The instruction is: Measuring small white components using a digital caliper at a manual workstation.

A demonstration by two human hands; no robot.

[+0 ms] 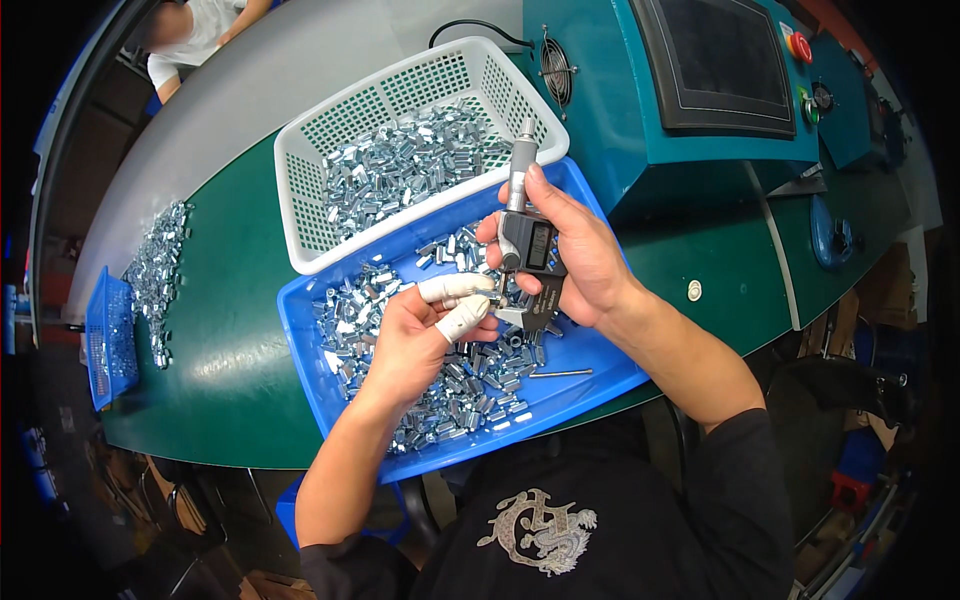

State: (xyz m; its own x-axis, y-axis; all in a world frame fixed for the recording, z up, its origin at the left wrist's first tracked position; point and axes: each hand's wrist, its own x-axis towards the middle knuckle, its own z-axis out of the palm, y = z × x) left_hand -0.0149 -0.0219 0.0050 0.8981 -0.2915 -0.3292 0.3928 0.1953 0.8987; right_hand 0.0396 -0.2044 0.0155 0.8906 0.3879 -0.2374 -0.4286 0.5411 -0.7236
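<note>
My right hand [590, 255] is wrapped round a digital micrometer [537, 247], its grey thimble pointing up and away. Thumb and fingers of my left hand [415, 335], two of them in white finger covers, pinch together at the micrometer's jaws. A small metal part seems to be between them, mostly hidden by the fingertips. Both hands are above a blue tray [585, 385] holding many shiny hexagonal metal sleeves [460, 385]. A thin metal rod [560, 373] lies in the tray's right part.
Behind the tray stands a white perforated basket [300, 215] of similar metal parts. A teal machine [610, 110] with a screen and red button is at right. Loose parts [160, 270] and a small blue basket [115, 335] are at left. Another person [195, 35] is at far left.
</note>
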